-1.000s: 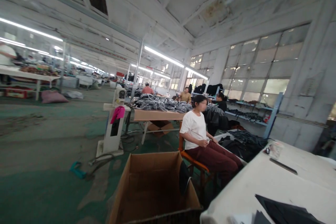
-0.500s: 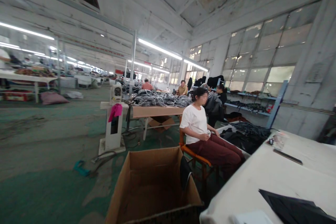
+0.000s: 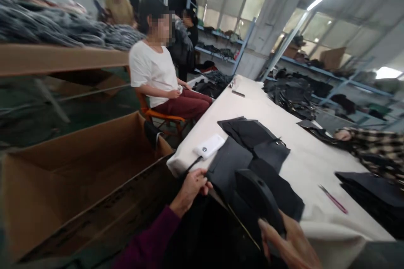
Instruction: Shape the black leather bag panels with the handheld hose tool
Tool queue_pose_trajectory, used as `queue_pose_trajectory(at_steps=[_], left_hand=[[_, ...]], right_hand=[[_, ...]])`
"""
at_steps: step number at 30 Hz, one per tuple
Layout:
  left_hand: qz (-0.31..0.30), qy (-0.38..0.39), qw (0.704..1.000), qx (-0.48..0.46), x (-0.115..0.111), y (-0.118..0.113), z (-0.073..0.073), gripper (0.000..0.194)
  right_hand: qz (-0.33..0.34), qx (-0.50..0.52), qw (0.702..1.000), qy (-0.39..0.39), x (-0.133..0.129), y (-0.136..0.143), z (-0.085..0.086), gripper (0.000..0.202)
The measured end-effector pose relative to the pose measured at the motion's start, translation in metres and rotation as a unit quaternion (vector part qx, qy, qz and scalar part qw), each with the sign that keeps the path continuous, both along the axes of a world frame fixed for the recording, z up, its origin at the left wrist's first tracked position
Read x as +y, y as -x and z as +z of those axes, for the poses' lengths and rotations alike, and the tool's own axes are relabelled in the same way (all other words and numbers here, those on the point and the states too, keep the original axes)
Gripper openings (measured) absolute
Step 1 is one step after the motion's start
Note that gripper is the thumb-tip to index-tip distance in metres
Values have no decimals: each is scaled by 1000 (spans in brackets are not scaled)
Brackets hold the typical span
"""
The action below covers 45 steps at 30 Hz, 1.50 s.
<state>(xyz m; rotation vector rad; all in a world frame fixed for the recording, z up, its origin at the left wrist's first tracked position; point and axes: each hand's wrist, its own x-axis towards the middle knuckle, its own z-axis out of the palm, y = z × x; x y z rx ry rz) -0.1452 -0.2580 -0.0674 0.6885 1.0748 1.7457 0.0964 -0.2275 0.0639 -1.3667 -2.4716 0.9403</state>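
My left hand (image 3: 193, 185) is closed in a pinch at the near left corner of a dark grey fabric piece (image 3: 232, 159) on the white-covered table (image 3: 268, 111). In my right hand (image 3: 292, 241) is a black curved handheld tool (image 3: 257, 189), held over the dark cloth; blur hides its exact kind. More black fabric hangs over the table edge between my arms. Just beyond my left hand lies a white device (image 3: 210, 145) with a round button and a dark cable.
An open cardboard box (image 3: 78, 164) stands to the left. A seated person in a white shirt (image 3: 154, 67) is beyond it. Pink-handled scissors (image 3: 334, 199) and a folded black stack (image 3: 372, 193) lie right, near another person's checked sleeve (image 3: 378, 147).
The view has swung right and down toward the table. Both my hands have come into view, the left at the dark fabric, the right holding the black tool.
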Motion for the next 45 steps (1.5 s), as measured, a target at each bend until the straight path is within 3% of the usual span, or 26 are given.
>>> queue_pose_trajectory(at_steps=[8, 16, 20, 23, 33, 39, 45], left_hand=[[-16, 12, 1000, 4, -6, 4, 5, 63], [-41, -32, 998, 44, -7, 3, 8, 33], [-23, -2, 999, 42, -8, 1, 6, 41], [-10, 21, 999, 34, -7, -2, 8, 47], [16, 32, 999, 2, -2, -19, 10, 39], [62, 60, 996, 1, -3, -19, 13, 36], [88, 86, 992, -7, -2, -14, 24, 32]], right_hand=[[32, 48, 995, 78, -7, 20, -1, 26], [67, 104, 985, 118, 3, 51, -13, 18], [65, 149, 975, 150, 15, 55, -19, 21], [53, 170, 974, 143, 21, 49, -19, 23], [3, 155, 983, 98, 27, 6, -3, 31], [-45, 150, 979, 129, 41, -21, -14, 36], [-69, 160, 979, 102, 44, -34, -15, 34]])
